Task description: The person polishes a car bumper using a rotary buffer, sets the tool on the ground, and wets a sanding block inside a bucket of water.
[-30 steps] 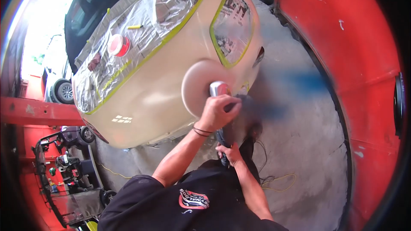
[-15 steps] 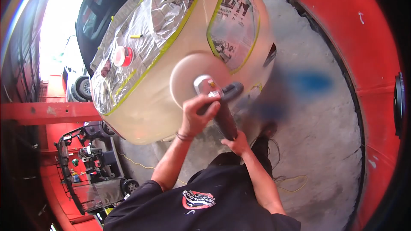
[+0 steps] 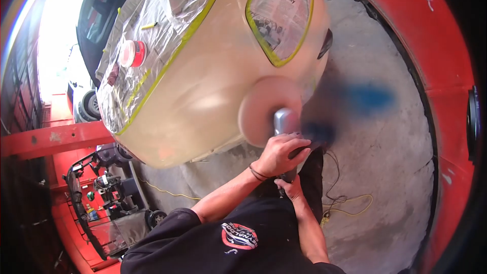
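Note:
My left hand point(image 3: 281, 153) is closed around the front of a rotary polisher point(image 3: 287, 121), just behind its silver head. My right hand point(image 3: 291, 187) wraps round the rear of its dark body, low near my waist. The round pad point(image 3: 256, 109) is blurred and lies against the lower right of a cream car body point(image 3: 203, 89). Newspaper edged with yellow-green tape covers a lamp-shaped area point(image 3: 279, 12) above the pad. Further left, plastic sheeting and newspaper point(image 3: 170, 7) carry a red and white tub point(image 3: 133, 54) and a small yellow stick point(image 3: 149, 26).
Cables point(image 3: 340, 203) trail over the concrete floor point(image 3: 375, 157) to my right. A red wall point(image 3: 426, 61) curves along the right. At the lower left stands a stripped vehicle frame point(image 3: 109, 198), below a red beam point(image 3: 61, 137). A blue smear blurs the view right of the pad.
The polisher and both hands have moved right and down, taking the pad from beside the taped lamp area to the lower edge. My view has shifted slightly too.

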{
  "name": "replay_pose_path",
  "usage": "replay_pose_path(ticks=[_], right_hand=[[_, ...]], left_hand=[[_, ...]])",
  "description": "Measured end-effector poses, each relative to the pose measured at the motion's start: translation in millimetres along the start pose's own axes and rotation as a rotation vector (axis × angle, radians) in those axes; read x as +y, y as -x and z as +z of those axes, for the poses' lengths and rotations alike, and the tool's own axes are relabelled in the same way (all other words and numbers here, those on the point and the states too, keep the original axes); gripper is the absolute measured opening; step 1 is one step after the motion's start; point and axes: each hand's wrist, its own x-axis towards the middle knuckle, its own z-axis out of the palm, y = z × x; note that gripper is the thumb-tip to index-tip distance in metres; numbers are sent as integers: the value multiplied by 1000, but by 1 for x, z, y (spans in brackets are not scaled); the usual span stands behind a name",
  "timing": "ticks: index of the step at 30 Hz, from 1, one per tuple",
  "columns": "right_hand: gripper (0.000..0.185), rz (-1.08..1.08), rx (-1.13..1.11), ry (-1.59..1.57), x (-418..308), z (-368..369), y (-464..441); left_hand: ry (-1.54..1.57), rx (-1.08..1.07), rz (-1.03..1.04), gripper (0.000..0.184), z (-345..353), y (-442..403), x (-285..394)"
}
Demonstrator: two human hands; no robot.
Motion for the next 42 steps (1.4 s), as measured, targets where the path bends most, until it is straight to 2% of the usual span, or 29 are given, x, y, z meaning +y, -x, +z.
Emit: replay_pose_path(ticks=[3, 6, 10, 12, 14, 15, 16, 19, 22, 24, 28, 32, 34, 42], right_hand=[[23, -56, -1, 65, -27, 7, 16], [19, -117, 1, 147, -52, -2, 12], [20, -105, 43, 133, -69, -28, -7], [16, -117, 35, 105, -64, -27, -18], [17, -152, 98, -156, -54, -10, -27], [17, -148, 86, -157, -46, 1, -33], [16, -173, 67, -189, -29, 11, -38], [17, -201, 38, -244, 17, 55, -38], [20, -225, 43, -184, 32, 88, -27], [20, -255, 36, -19, 25, 94, -19], [20, -229, -57, 15, -11, 105, -12], [20, -222, -27, 13, -58, 101, -16], [17, -172, -41, 108, -101, 90, -24], [13, -142, -175, 391, -308, 56, -86]], left_hand=[[1, 130, -25, 28, -27, 15, 19], [32, 127, -164, 26, -40, 14, 26], [69, 141, -91, 24, -22, -25, 12], [104, 66, 38, 22, -1, -49, -5], [81, 8, 52, 22, 18, -60, -13], [63, -55, 72, 21, 20, -59, -17], [53, -51, 65, 21, 14, -53, -19], [-43, -257, -18, 23, -9, -18, -12], [-11, -163, -33, 28, -59, 36, -7], [23, -83, -81, 31, -94, 57, 9], [-26, 77, -29, 29, -116, 58, 18], [51, 160, -6, 25, -132, 19, 19], [44, 230, 29, 23, -139, -10, 19], [121, 454, -148, 22, -196, -149, 24]])
